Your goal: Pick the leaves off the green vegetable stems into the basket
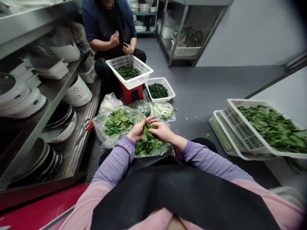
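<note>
My left hand (138, 130) is closed around a small bunch of leafy green stems (146, 130), held upright in front of my lap. From the other side, my right hand (163, 131) pinches the same stems with thumb and fingers; exactly what lies between the fingertips is partly hidden. Beneath both hands, more loose leafy greens (148, 145) rest on clear plastic over my lap. Just left of my left hand, an open plastic bag (100, 140) holds more cut greens (118, 121). A bag with pale stems (163, 110) lies beyond my fingers.
Across from me sits a co-worker (111, 28) behind a white basket (141, 80) of thin green vegetables on a red stool (130, 94). Another basket (171, 92) stands beside it. Stacked baskets (249, 134) with leaves are right. Red-handled scissors (83, 129) lie on the left shelf (69, 156).
</note>
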A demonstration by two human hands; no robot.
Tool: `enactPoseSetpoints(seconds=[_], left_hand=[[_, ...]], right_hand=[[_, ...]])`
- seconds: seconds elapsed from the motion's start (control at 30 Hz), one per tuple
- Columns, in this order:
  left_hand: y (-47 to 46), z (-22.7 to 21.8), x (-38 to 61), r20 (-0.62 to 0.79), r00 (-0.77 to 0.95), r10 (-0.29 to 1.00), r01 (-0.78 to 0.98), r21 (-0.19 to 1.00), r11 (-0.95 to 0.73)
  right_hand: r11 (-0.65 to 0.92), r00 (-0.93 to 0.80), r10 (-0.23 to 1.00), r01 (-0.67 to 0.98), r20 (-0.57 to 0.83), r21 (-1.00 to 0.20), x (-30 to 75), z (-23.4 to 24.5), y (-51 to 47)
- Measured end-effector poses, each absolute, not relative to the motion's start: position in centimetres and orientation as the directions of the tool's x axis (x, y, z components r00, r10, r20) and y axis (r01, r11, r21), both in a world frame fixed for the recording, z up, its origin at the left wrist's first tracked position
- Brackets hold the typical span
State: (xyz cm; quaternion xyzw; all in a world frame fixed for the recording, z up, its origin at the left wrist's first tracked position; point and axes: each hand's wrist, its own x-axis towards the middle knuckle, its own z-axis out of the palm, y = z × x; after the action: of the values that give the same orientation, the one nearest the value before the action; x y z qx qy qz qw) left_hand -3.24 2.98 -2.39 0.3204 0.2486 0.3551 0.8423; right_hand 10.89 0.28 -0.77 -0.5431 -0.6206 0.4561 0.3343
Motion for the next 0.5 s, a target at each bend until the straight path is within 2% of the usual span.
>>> enactPoseSetpoints(seconds=[0.1, 0.27, 0.4, 0.5], left_hand=[[2.6, -2.4, -3.5, -0.198, 0.649, 0.735, -0.417, 0.715, 0.561], [2.4, -2.4, -3.9, -0.232, 0.634, 0.737, -0.384, 0.733, 0.561], [2.4, -2.4, -3.9, -0.251, 0.61, 0.752, -0.365, 0.753, 0.547], [2.3, -2.3, -3.8, -0.262, 0.602, 0.754, -0.357, 0.757, 0.548]], right_hand=[[-0.186, -0.193, 0.96, 0.098, -0.202, -0.978, 11.3, -1.1, 0.1], [-0.352, -0.156, 0.933, -0.203, -0.325, -0.914, 11.8, -1.4, -0.2], [-0.405, -0.142, 0.914, -0.246, -0.381, -0.881, 12.4, -1.5, -0.3], [-0.365, -0.172, 0.923, -0.111, -0.344, -0.924, 13.1, -1.6, -0.3]])
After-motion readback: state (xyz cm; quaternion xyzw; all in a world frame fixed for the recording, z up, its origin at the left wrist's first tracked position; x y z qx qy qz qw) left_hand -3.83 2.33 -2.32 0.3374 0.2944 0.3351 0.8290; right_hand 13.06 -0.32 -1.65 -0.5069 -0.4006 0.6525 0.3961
